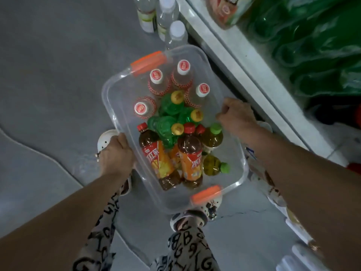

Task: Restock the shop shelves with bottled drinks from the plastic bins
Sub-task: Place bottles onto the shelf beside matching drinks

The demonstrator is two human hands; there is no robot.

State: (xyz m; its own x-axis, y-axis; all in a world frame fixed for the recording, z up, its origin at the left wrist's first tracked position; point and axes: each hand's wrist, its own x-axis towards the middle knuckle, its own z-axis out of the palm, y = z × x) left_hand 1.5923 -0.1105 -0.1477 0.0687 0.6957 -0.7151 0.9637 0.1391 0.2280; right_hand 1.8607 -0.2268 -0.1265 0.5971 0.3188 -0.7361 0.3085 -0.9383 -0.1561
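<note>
Head camera looks straight down for me onto a grey floor (48, 75), with the white edge of a shop shelf (244, 61) running along the right and blurred green shelf bottles (312, 45) packed behind it. Between my arms is the clear plastic bin (125, 89), an orange handle (148, 62) at its far end and another at the near end. It sits above the white shoes (106, 139) and letter-print trousers (185, 245), just beside the shelf edge.

My left hand (116, 153) grips the bin's left long rim. My right hand (237, 114) grips the right long rim, its fingers (225, 109) clenched over the edge. Both are grasping the bin.

All the task's drinks that I can see loose are inside the bin. At the near end lean the iced tea bottles (190, 151), with brown liquid, red caps and orange labels. In the middle stand three green bottles with yellow caps (168, 106). At the far end stand four clear bottles with white-and-red caps (156, 83). On the near right are two green-capped bottles (212, 136) of yellowish drink, one upright and one lying on its side.

Beyond the bin, several white-capped water bottles (168, 16) stand on the floor close to the shelf.
</note>
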